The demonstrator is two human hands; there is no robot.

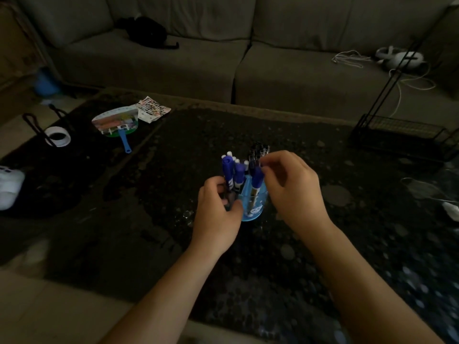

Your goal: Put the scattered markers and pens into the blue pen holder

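The blue pen holder (255, 207) looks like glossy plastic; the tabletop (298, 244) is dark speckled polished stone; at 12 o'clock, the sofa (173, 65) is matt woven cloth.

No text, brand or number can be read: the printing on the blue markers (228, 178), the pen holder (255, 207) and the printed sheet (152, 109) is too blurred.

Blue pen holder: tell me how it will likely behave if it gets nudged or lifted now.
The blue pen holder looks narrow and tall, and the markers stick well above its rim, so it is probably top-heavy and apt to tip. The left hand is at its side and may steady it. The glossy table suggests it could slide rather than grip.
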